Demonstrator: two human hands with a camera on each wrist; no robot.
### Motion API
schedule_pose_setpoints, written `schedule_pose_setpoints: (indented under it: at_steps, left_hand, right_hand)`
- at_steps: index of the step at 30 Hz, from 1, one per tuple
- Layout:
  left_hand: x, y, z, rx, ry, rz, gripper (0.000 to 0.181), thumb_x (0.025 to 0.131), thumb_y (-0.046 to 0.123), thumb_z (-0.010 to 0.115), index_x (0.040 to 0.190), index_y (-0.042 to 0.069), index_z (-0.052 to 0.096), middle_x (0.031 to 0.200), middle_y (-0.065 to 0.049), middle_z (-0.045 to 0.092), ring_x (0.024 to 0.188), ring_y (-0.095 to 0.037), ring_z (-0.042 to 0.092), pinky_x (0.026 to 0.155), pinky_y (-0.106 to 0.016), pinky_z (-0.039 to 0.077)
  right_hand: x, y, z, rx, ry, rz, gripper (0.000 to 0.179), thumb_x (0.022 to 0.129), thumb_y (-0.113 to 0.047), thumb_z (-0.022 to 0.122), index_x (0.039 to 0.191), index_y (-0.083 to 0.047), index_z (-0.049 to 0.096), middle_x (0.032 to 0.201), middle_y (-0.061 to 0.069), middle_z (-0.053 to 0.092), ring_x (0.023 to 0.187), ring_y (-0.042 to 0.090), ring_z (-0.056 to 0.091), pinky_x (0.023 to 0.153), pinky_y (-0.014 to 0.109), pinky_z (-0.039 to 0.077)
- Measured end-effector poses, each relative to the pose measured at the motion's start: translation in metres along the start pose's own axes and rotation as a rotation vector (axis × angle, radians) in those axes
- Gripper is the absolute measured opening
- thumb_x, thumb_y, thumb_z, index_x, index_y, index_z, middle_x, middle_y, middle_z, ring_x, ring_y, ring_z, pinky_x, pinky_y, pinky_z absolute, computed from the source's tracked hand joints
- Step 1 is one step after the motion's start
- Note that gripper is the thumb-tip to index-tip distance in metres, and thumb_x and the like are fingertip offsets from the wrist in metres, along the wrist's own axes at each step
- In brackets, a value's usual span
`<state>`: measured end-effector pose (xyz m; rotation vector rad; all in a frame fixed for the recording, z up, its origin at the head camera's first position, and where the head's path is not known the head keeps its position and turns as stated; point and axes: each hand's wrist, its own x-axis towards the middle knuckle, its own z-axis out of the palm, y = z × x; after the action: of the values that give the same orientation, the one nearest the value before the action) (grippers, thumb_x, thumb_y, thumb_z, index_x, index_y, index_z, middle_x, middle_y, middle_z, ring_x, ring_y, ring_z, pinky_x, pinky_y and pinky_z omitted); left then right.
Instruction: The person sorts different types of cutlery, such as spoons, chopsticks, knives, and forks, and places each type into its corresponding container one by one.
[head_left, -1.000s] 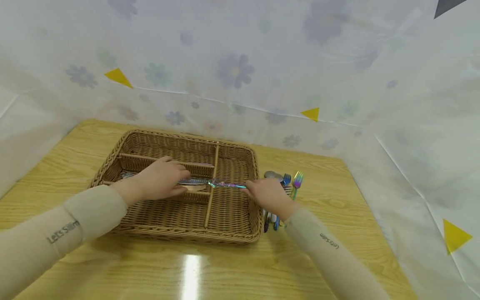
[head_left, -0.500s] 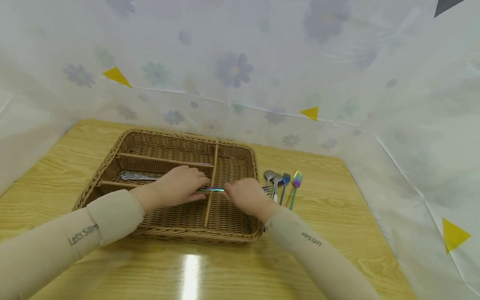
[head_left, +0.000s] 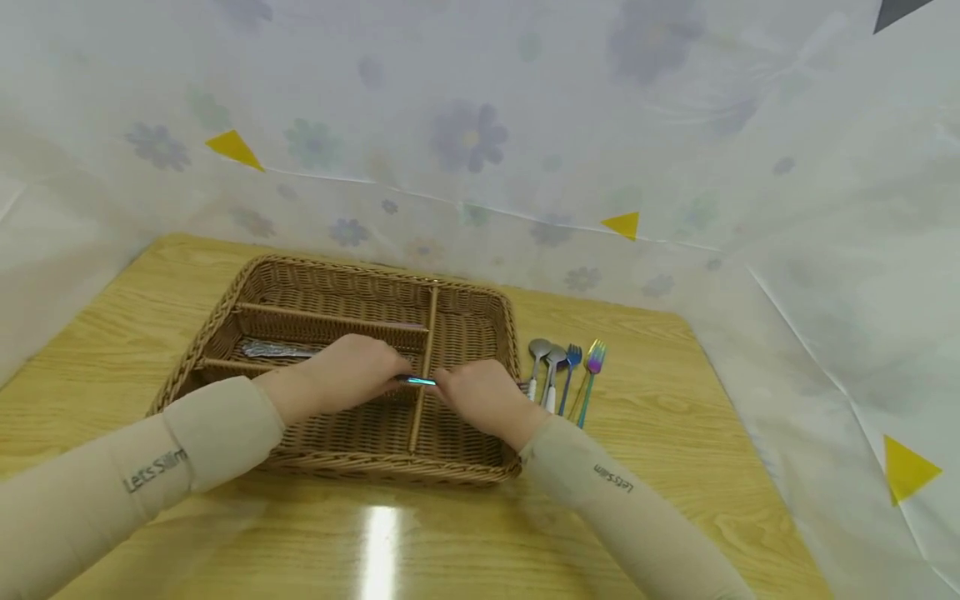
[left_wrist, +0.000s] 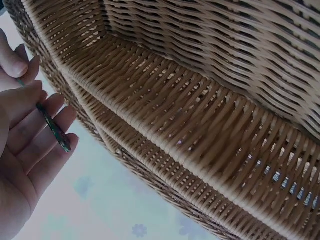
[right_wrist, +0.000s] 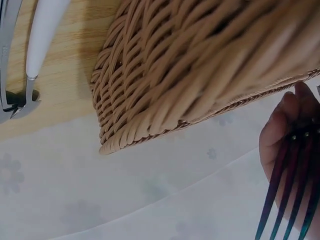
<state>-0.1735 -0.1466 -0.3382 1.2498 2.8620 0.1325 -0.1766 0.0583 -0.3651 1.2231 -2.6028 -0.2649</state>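
Note:
Over the middle divider of the wicker cutlery basket (head_left: 375, 471), an iridescent fork (head_left: 420, 381) spans both hands. My right hand (head_left: 483, 396) grips it near the head; in the right wrist view, dark purple-teal tines (right_wrist: 285, 185) lie beneath the palm. My left hand (head_left: 341, 371) pinches the other end, and the dark green handle tip (left_wrist: 57, 131) shows across its fingers in the left wrist view. Below the left hand, a silver piece with an ornate handle (head_left: 277, 350) lies in the middle compartment.
Right of the basket on the wooden table (head_left: 660, 417) lie silver spoons (head_left: 538, 348), a blue fork (head_left: 573, 357) and a rainbow fork (head_left: 596, 358). A pale flowered sheet (head_left: 465, 208) hangs behind, with yellow triangles (head_left: 621, 225) on it.
My right hand has moved left with the fork, from the basket's right rim to near the divider. My left hand has moved right and now pinches the handle; the ornate silver piece is uncovered.

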Motion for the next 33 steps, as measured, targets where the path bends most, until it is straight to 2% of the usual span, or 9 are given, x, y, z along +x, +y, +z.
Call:
schedule_pose_setpoints:
  at_steps: [6, 9, 12, 15, 17, 24, 27, 29, 33]
  left_hand:
    - [-0.005, -0.004, -0.005, 0.042, -0.021, -0.022, 0.013, 0.084, 0.017, 0.068, 0.095, 0.012, 0.072, 0.081, 0.001, 0.071, 0.069, -0.01, 0.065, 0.061, -0.024, 0.053]
    - [-0.009, -0.009, -0.006, 0.047, -0.011, -0.034, 0.01, 0.083, 0.017, 0.069, 0.092, 0.013, 0.071, 0.079, 0.001, 0.07, 0.068, -0.01, 0.064, 0.06, -0.025, 0.052]
    - [-0.015, -0.014, -0.006, 0.038, 0.005, -0.034, 0.008, 0.083, 0.015, 0.07, 0.09, 0.012, 0.072, 0.078, 0.001, 0.07, 0.066, -0.009, 0.063, 0.059, -0.025, 0.052]
    - [-0.022, -0.018, -0.006, 0.023, 0.02, -0.032, 0.007, 0.082, 0.015, 0.07, 0.088, 0.012, 0.072, 0.076, 0.001, 0.07, 0.064, -0.009, 0.063, 0.057, -0.025, 0.052]
    - [-0.028, -0.02, -0.007, 0.006, 0.021, -0.036, 0.007, 0.082, 0.014, 0.07, 0.088, 0.012, 0.072, 0.077, 0.001, 0.07, 0.064, -0.009, 0.063, 0.058, -0.025, 0.052]
    - [-0.057, -0.038, -0.006, -0.086, -0.021, -0.089, 0.007, 0.081, 0.013, 0.07, 0.088, 0.013, 0.072, 0.077, 0.005, 0.069, 0.065, -0.007, 0.062, 0.059, -0.028, 0.053]
    - [-0.071, -0.049, -0.003, -0.102, -0.05, -0.099, 0.008, 0.08, 0.012, 0.071, 0.088, 0.013, 0.072, 0.077, 0.006, 0.069, 0.066, -0.008, 0.062, 0.059, -0.028, 0.053]
    - [-0.08, -0.055, 0.0, -0.1, -0.06, -0.104, 0.009, 0.08, 0.012, 0.071, 0.088, 0.013, 0.072, 0.078, 0.006, 0.068, 0.067, -0.008, 0.062, 0.06, -0.028, 0.053]
    - [-0.095, -0.066, 0.008, -0.084, -0.082, -0.108, 0.009, 0.078, 0.011, 0.073, 0.086, 0.015, 0.071, 0.077, 0.008, 0.067, 0.067, -0.008, 0.062, 0.059, -0.028, 0.052]
  right_hand:
    - [0.001, 0.0, 0.0, -0.018, -0.021, -0.002, 0.025, 0.095, -0.031, 0.054, 0.075, -0.014, 0.053, 0.049, -0.006, 0.041, 0.042, 0.004, 0.025, 0.039, 0.019, 0.022]
    - [0.0, 0.002, -0.001, -0.042, -0.028, 0.007, 0.025, 0.094, -0.037, 0.053, 0.083, -0.016, 0.059, 0.059, -0.007, 0.053, 0.047, 0.004, 0.041, 0.042, 0.019, 0.034]
    - [-0.004, 0.006, -0.003, -0.06, -0.002, 0.003, 0.033, 0.092, -0.047, 0.052, 0.094, -0.016, 0.063, 0.075, -0.005, 0.063, 0.063, 0.009, 0.057, 0.054, 0.023, 0.048]
    - [-0.008, 0.011, -0.007, -0.04, 0.054, 0.004, 0.039, 0.09, -0.051, 0.052, 0.096, -0.014, 0.063, 0.08, -0.003, 0.064, 0.071, 0.013, 0.059, 0.06, 0.026, 0.05]
    - [-0.011, 0.015, -0.01, -0.031, 0.083, 0.019, 0.038, 0.09, -0.049, 0.053, 0.09, -0.013, 0.062, 0.076, -0.002, 0.061, 0.068, 0.013, 0.056, 0.058, 0.025, 0.048]
    - [-0.027, 0.037, -0.009, -0.039, 0.09, 0.135, 0.038, 0.094, -0.046, 0.049, 0.075, -0.014, 0.053, 0.064, -0.003, 0.051, 0.059, 0.012, 0.048, 0.048, 0.022, 0.038]
    - [-0.039, 0.054, 0.0, -0.029, 0.09, 0.2, 0.041, 0.096, -0.047, 0.045, 0.074, -0.014, 0.054, 0.063, -0.003, 0.052, 0.057, 0.013, 0.049, 0.047, 0.023, 0.039]
    - [-0.048, 0.067, 0.006, 0.013, 0.078, 0.269, 0.04, 0.096, -0.044, 0.046, 0.075, -0.012, 0.058, 0.064, -0.001, 0.056, 0.058, 0.014, 0.052, 0.048, 0.025, 0.042]
    - [-0.067, 0.096, 0.017, 0.086, -0.023, 0.442, 0.029, 0.096, -0.03, 0.052, 0.077, -0.009, 0.06, 0.064, 0.002, 0.056, 0.056, 0.015, 0.051, 0.048, 0.027, 0.041]
